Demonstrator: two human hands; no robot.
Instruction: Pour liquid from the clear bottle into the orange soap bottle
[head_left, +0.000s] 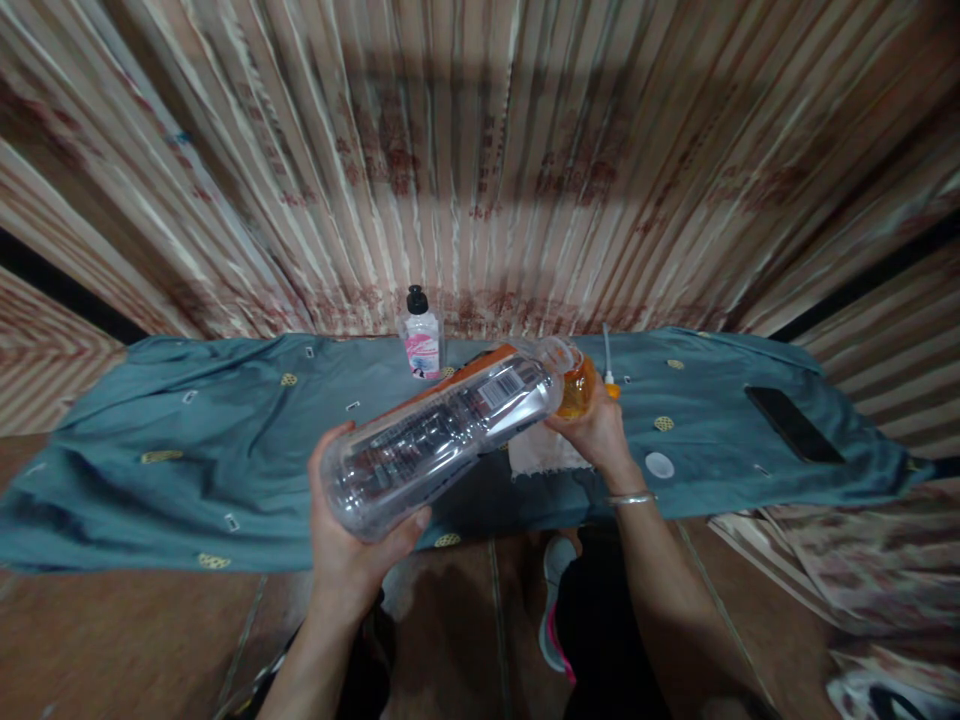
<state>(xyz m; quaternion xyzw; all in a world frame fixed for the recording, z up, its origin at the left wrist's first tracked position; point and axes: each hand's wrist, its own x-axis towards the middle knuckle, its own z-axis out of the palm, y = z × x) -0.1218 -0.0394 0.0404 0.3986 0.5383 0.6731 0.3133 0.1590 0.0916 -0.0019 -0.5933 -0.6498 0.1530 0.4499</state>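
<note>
My left hand (356,545) grips the base of a large clear plastic bottle (420,450) with a printed label and barcode. The bottle is tilted, its neck pointing up and right. At that neck, my right hand (596,430) is wrapped round a small orange transparent bottle (576,388). The two mouths are close together; I cannot tell whether they touch. Beneath them lies a pale cloth (547,452). A pump top with a white tube and orange collar (611,388) rests just beyond my right hand, and a white round cap (660,465) lies to its right.
A bottle with a black cap and pink label (422,340) stands at the back of the table with its green patterned cloth (247,440). A black phone (793,424) lies at the right. Striped curtain (480,180) hangs behind the table.
</note>
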